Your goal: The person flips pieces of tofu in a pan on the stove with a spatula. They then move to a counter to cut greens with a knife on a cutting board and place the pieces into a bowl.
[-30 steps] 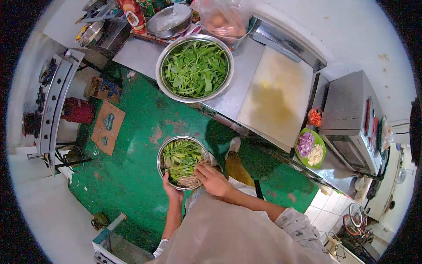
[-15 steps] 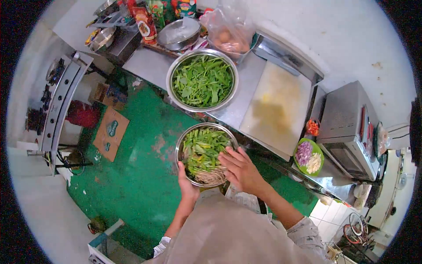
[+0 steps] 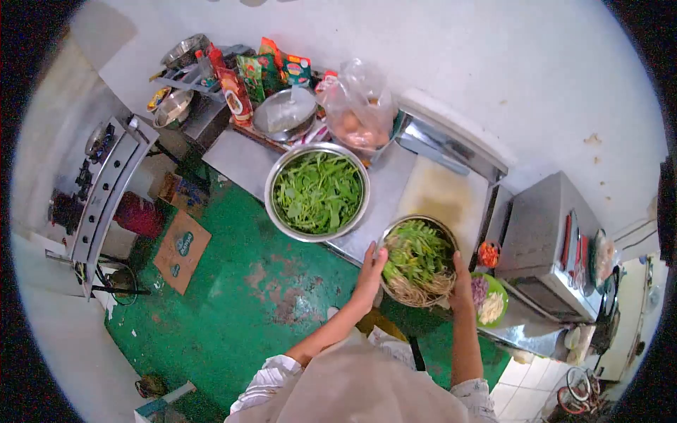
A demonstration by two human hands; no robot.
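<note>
Between both hands I hold a metal bowl (image 3: 409, 303) of cut green stems (image 3: 417, 247) with pale, root-like ends (image 3: 423, 287) toward me. My left hand (image 3: 368, 273) grips its left side, thumb near the rim. On the opposite side, my right hand (image 3: 462, 283) is wrapped round the edge, its fingers partly hidden. The bowl is over the front part of a white cutting board (image 3: 416, 185); whether it touches the board I cannot tell. A larger metal basin (image 3: 271, 204) full of leafy greens (image 3: 317, 192) stands on the counter to the left.
On the right are a green plate (image 3: 499, 310) of chopped purple and pale pieces, a small container of red pieces (image 3: 488, 254) and a grey oven-like appliance (image 3: 539, 240). Behind the basin sit a plastic bag of eggs (image 3: 360, 120) and another metal bowl (image 3: 285, 116). A stove (image 3: 106, 183) stands left.
The bowl of stems has moved right, from over the floor to the cutting board's front. My right hand has left the stems and now grips the bowl's right side. The view has shifted.
</note>
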